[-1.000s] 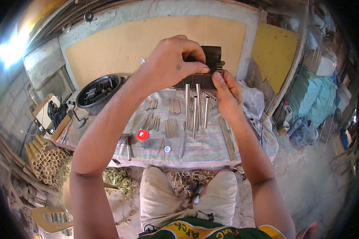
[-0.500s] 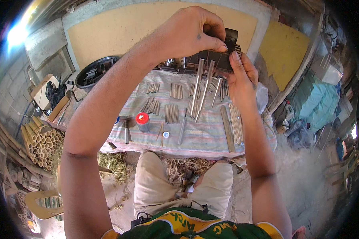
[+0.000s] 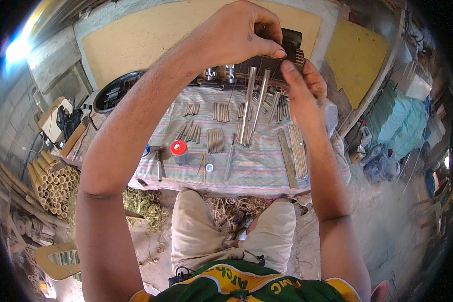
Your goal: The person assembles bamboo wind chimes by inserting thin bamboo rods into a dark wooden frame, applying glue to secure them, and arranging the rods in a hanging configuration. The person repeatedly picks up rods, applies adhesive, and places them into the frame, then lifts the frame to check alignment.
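Near the top centre, the left hand (image 3: 236, 38) and right hand (image 3: 302, 85) both pinch a dark wooden block (image 3: 289, 43), raised so its metal tubes (image 3: 254, 100) hang free; below, the striped cloth surface (image 3: 256, 171) keeps spare tubes sorted in rows beside a red-capped bottle (image 3: 178, 152).

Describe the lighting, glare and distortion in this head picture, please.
Head view: daylight, with strong glare at the upper left; fisheye bends the striped cloth toward the rim; left hand and right hand, holding hanging metal tubes, look sharp.
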The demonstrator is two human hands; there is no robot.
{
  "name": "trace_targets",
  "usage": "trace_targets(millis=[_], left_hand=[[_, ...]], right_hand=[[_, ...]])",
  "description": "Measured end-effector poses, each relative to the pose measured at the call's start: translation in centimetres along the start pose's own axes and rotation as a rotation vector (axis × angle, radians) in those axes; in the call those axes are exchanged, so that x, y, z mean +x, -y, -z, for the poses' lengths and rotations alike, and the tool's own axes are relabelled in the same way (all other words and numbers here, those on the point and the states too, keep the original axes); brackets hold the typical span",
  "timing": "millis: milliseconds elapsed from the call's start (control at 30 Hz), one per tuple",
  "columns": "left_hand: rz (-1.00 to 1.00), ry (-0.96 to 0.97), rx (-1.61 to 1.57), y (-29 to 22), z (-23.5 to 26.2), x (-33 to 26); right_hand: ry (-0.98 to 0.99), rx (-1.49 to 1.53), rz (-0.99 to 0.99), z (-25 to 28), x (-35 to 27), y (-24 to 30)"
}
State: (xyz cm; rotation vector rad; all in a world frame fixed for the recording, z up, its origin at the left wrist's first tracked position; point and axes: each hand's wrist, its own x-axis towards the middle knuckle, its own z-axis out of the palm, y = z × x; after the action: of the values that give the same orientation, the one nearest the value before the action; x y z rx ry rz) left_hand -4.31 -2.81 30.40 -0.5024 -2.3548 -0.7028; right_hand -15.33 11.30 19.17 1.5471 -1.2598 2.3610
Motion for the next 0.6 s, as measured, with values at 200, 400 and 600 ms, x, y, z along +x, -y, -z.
trace_targets(millis=[200, 400, 600], left_hand=[[-0.031, 0.017, 0.049, 1.8, -1.5, -0.3], [0.023, 0.104, -0.039, 2.9, -4.6, -2.8], [-0.025, 0.612, -0.142, 4.7, -7.2, -6.3]], right_hand=[[-0.028, -0.138, -0.037, -0.1, -1.5, 0.1], [-0.090, -0.149, -0.148, 0.7, -5.3, -0.6], [-0.119, -0.205, -0.554, 2.8, -16.3, 0.7]])
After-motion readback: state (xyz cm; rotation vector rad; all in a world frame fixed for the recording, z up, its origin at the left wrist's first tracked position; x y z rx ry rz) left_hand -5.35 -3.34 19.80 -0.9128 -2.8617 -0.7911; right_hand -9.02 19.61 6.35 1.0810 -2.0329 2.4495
